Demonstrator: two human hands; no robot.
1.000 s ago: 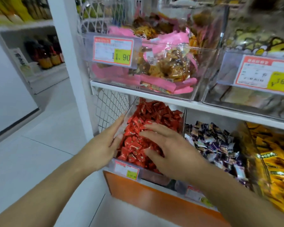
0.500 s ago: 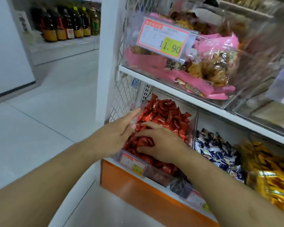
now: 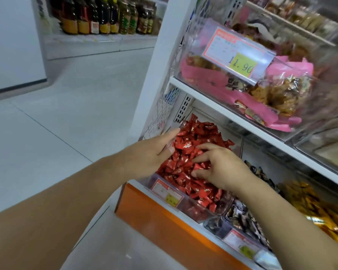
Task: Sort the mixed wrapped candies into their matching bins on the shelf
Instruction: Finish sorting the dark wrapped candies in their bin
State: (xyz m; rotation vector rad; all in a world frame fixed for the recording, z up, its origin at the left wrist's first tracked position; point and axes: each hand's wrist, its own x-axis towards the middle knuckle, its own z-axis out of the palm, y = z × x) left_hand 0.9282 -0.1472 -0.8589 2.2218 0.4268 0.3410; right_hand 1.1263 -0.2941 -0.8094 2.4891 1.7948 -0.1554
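A clear bin [image 3: 221, 210] on the lower shelf is heaped with red wrapped candies [image 3: 195, 137]. My left hand [image 3: 150, 152] lies flat against the bin's left side wall, fingers straight. My right hand [image 3: 220, 166] is down in the red pile with fingers and thumb curled around a few red candies. To the right sits a bin of dark blue and white wrapped candies [image 3: 260, 174], then a bin of yellow wrapped candies [image 3: 308, 201].
The upper shelf [image 3: 232, 115] holds a clear bin of pink snack packs [image 3: 265, 88] with an 11.90 price tag [image 3: 240, 55]. An orange base panel [image 3: 164, 221] runs below the lower shelf. Bottles [image 3: 105, 16] line a far shelf across the pale tiled floor [image 3: 66, 123].
The view has swung left and closer to the shelf. My right hand sank from above the red candies into the pile and curled its fingers. My left hand stayed on the bin's side.
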